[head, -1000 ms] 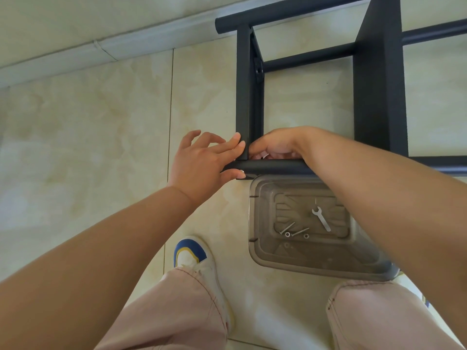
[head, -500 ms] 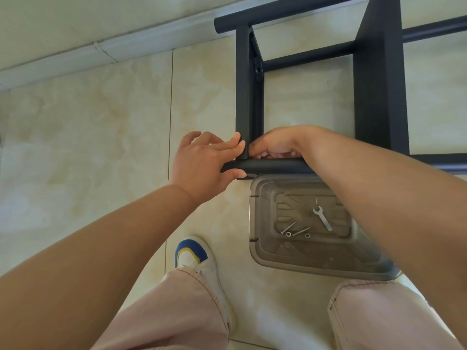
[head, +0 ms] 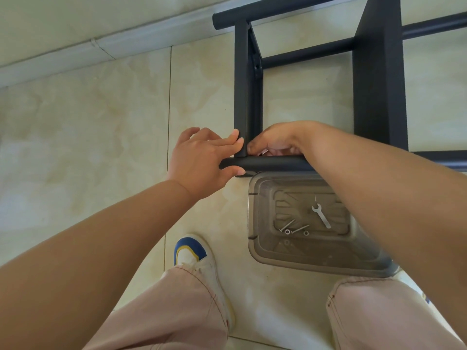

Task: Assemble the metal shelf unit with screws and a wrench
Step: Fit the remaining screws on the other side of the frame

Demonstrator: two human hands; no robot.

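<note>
The black metal shelf frame (head: pixel 376 84) stands on the tiled floor in front of me. My left hand (head: pixel 199 162) holds the open end of the near horizontal tube (head: pixel 273 164), thumb under it, fingertips against the upright post (head: pixel 242 97). My right hand (head: pixel 280 137) reaches over the tube to the inner corner of that joint, fingers curled, thumb tip at the post. What it pinches there is hidden. A small silver wrench (head: pixel 321 215) and two screws (head: pixel 288 226) with ring-shaped pieces lie in a clear plastic bin (head: pixel 252 223) under the tube.
My legs in pale pink trousers and a white shoe (head: pixel 192 253) with a blue toe stand at the bottom, close to the bin. A white baseboard (head: pixel 101 49) runs along the wall at the top left. Beige floor tiles spread out to the left.
Both hands stay at the joint with only slight shifts. The left fingers have spread a little along the post. Frame and bin have not moved.
</note>
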